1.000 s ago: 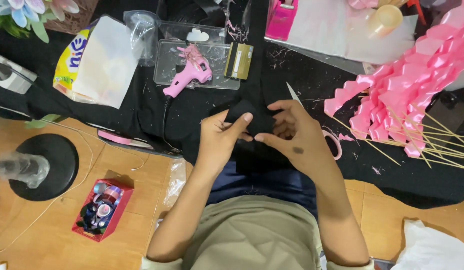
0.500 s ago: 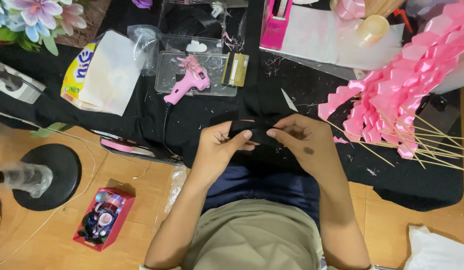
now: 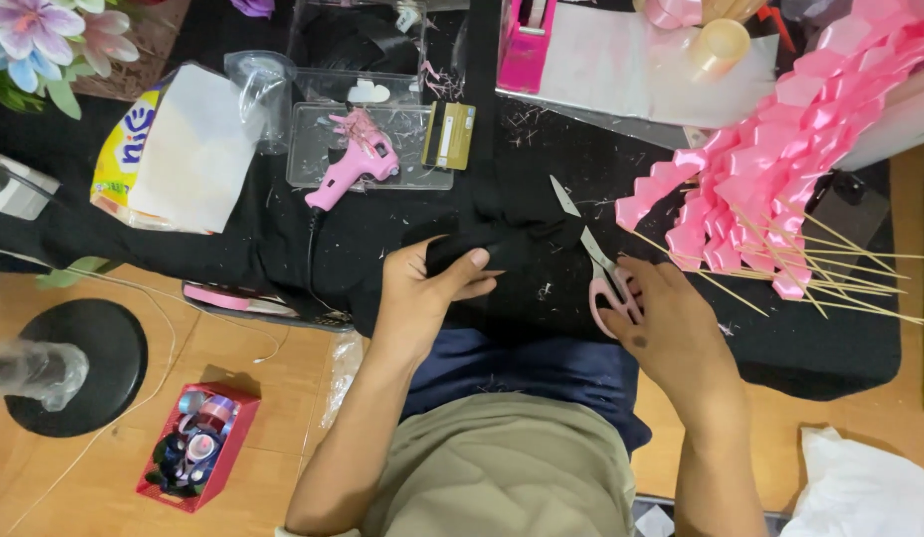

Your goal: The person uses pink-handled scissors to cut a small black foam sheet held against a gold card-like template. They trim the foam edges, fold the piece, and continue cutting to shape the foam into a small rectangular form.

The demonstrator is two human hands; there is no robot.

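Observation:
My left hand [image 3: 429,288] pinches one end of a black ribbon strip [image 3: 512,242] that lies over the black cloth [image 3: 402,214]. My right hand [image 3: 671,323] rests on the pink handles of a pair of scissors [image 3: 593,257], fingers curled around them; the silver blades point up and left, lying flat on the cloth. The two hands are apart, with the ribbon's free end near the blades.
A pink glue gun [image 3: 353,169] lies on a clear tray [image 3: 313,159] behind my left hand. Folded pink ribbon pieces on wooden skewers [image 3: 770,199] spread at right. A red box of ribbon rolls [image 3: 193,447] and a black round stand [image 3: 74,363] sit at left.
Both hands were together on the black strip. My right hand has let go and moved right onto the scissors; my left still holds the strip.

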